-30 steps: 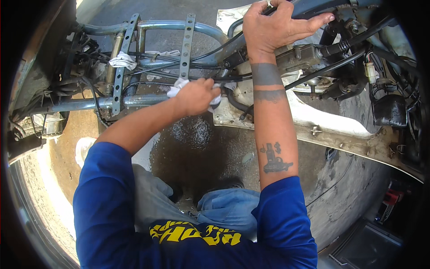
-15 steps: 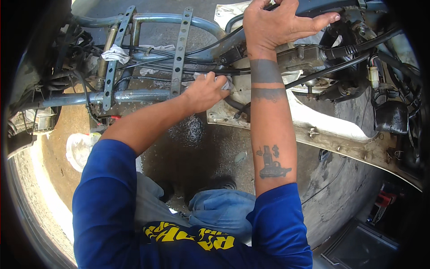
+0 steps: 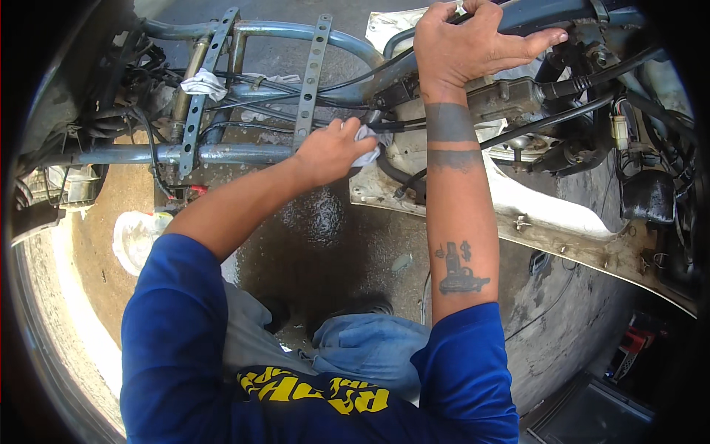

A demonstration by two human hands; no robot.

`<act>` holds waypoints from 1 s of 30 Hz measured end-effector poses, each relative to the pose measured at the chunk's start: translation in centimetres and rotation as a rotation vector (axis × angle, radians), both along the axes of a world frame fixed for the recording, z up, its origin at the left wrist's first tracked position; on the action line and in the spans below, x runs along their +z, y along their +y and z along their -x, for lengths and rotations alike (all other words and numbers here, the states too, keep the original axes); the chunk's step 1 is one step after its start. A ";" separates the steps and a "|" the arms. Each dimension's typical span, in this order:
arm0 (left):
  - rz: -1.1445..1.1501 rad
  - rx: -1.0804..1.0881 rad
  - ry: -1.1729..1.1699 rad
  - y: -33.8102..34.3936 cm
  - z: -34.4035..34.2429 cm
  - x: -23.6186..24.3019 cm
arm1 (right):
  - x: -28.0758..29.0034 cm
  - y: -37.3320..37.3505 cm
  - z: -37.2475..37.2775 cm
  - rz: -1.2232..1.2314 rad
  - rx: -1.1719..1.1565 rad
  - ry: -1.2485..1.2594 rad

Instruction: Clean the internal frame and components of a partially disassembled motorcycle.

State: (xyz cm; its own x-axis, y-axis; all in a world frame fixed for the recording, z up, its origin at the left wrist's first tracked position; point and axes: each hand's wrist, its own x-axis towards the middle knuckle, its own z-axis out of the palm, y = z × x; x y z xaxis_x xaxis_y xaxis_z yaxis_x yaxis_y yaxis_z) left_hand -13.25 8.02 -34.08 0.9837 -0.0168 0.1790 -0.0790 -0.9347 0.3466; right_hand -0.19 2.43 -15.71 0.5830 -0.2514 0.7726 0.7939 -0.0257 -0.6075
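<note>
My left hand [image 3: 333, 154] is closed on a pale rag [image 3: 366, 145], beside the lower tube of a blue-grey motorcycle frame [image 3: 259, 153] and the black cables. The rag bunches out at the right side of the fingers. Farther up, my right hand [image 3: 460, 46] grips the thick upper frame tube [image 3: 543, 16]. Its fingers curl over the tube, partly out of sight, while the thumb stretches out to the right. Two perforated metal strips, one on the left [image 3: 209, 89] and one in the middle [image 3: 313, 74], cross the frame.
Another white rag [image 3: 203, 85] hangs on the left strip. Black cables [image 3: 551, 118] run across to the right. A white body panel [image 3: 543, 196] lies below them. On the wet concrete floor [image 3: 318, 222] stands a clear plastic container [image 3: 133, 240], near my left sleeve.
My left hand has slid slightly left relative to the frame, and more of the rag shows beside it. My right hand keeps its hold. The whole view has shifted a little.
</note>
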 end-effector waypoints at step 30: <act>0.798 0.585 -0.019 23.9 31.3 19.8 | -12.3 -6.5 5.1 1.483 -0.209 -0.329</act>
